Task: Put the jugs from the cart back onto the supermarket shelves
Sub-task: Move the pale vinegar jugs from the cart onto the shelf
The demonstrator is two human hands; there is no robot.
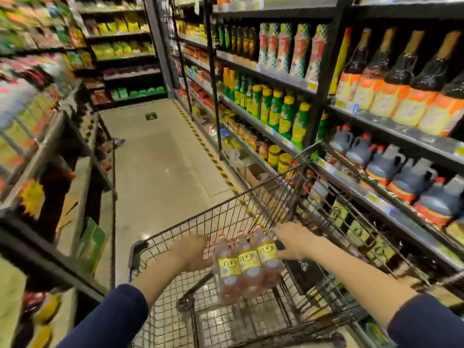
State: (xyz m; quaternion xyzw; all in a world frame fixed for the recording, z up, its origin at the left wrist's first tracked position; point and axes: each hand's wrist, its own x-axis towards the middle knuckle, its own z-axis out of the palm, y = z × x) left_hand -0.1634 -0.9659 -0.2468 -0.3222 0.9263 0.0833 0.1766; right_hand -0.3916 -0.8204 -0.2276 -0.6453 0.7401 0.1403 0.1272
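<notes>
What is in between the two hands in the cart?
Three pink jugs with yellow labels sit between the left hand and right hand, seen in the head view.

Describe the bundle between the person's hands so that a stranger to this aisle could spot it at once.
Find the wire cart at the bottom of the aisle view. Inside it, the left hand and right hand flank a bundle of jugs. Pale pink liquid, yellow labels and red caps set it apart from the dark jugs shelved to the right.
</notes>
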